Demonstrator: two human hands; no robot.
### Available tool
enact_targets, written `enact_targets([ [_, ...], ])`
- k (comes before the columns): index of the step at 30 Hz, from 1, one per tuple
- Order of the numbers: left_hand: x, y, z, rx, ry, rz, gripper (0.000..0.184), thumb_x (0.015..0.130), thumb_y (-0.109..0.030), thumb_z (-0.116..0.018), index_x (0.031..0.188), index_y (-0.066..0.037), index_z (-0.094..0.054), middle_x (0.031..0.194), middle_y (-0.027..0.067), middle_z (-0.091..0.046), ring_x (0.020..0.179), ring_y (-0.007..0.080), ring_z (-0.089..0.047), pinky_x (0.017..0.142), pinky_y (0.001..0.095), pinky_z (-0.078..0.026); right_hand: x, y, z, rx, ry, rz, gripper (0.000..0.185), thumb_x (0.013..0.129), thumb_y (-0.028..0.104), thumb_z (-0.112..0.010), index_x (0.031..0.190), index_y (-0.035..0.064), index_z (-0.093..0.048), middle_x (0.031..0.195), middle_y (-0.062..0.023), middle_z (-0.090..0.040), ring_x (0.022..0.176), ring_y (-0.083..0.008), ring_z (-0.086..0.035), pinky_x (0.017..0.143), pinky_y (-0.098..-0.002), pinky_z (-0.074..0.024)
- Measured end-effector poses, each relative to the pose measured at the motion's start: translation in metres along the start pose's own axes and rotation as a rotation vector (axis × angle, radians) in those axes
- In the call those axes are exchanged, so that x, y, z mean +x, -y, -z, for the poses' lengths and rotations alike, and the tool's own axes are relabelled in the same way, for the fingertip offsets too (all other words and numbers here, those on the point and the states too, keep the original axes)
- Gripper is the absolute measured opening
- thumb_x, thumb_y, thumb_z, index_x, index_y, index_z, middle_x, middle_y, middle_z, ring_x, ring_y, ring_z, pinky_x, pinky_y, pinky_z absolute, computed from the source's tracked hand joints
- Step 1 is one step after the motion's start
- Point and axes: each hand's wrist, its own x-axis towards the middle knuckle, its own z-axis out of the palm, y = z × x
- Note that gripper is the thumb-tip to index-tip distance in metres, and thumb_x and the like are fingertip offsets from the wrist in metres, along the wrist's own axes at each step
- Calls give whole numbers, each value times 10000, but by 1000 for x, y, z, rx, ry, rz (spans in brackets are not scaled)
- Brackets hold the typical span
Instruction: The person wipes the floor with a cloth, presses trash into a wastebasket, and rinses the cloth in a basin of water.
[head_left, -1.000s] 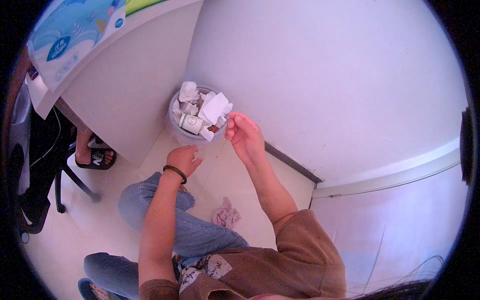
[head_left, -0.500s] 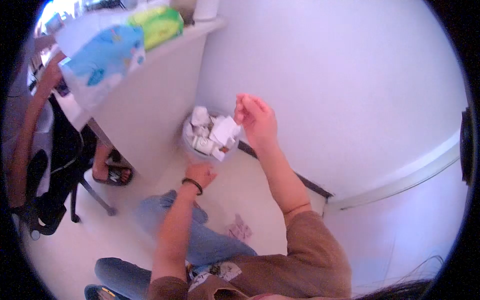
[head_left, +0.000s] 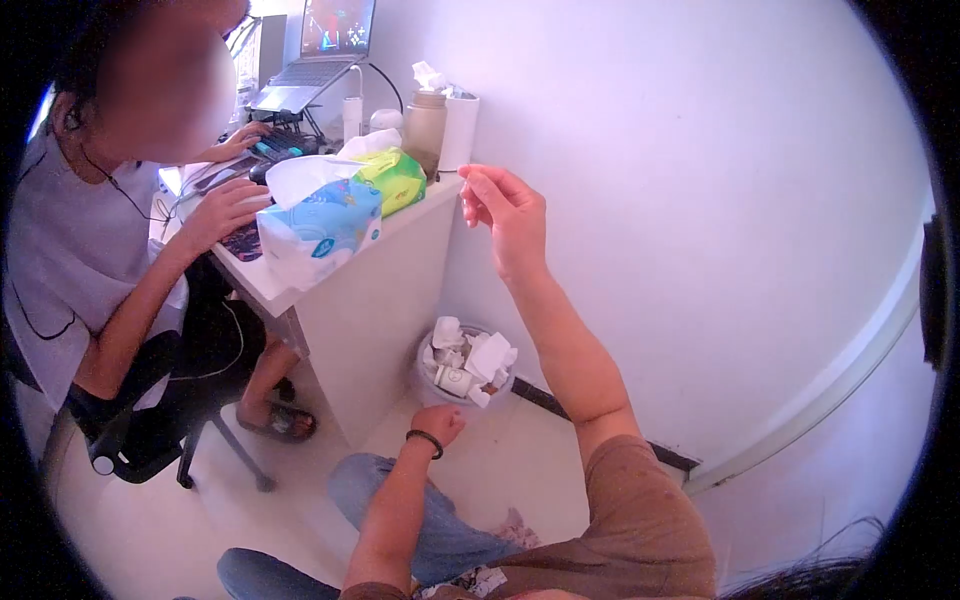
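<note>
My right hand (head_left: 505,215) is raised in front of the wall, its fingers curled in toward the thumb. Anything between those fingertips is hidden or too small to make out. My left hand (head_left: 438,424) is lower, closed in a fist, with a dark bracelet (head_left: 427,441) at the wrist; the inside of the fist does not show. Just beyond the left hand stands a waste bin (head_left: 425,390) filled with crumpled white tissues (head_left: 490,355) and a white paper cup (head_left: 455,380). Nearest to my right hand, at the desk corner, is a white cylinder (head_left: 459,133).
At left a person (head_left: 110,230) sits at the desk (head_left: 385,300), one hand on a keyboard (head_left: 282,146). Tissue packs, one blue (head_left: 325,225) and one green (head_left: 392,182), a jar (head_left: 425,130) and a laptop (head_left: 300,80) stand on it. Crumpled pinkish paper (head_left: 515,528) lies on the floor.
The view has tilted up, bringing the desktop, laptop and seated person into sight; the bin sits lower in view. Both hands keep their closed shape.
</note>
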Motion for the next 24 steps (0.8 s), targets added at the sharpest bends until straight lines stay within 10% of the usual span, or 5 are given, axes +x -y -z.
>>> enact_targets([
  [24, -10, 11, 1, -102, -52, 57, 326, 800, -377, -643, 1042, -161, -677, 897, 68, -706, 866, 280, -662, 753, 423, -520, -2, -3, 2, 33, -33, -57, 174, 910, 125, -552, 916, -7, -666, 727, -43, -607, 592, -99, -542, 519, -236, -438],
])
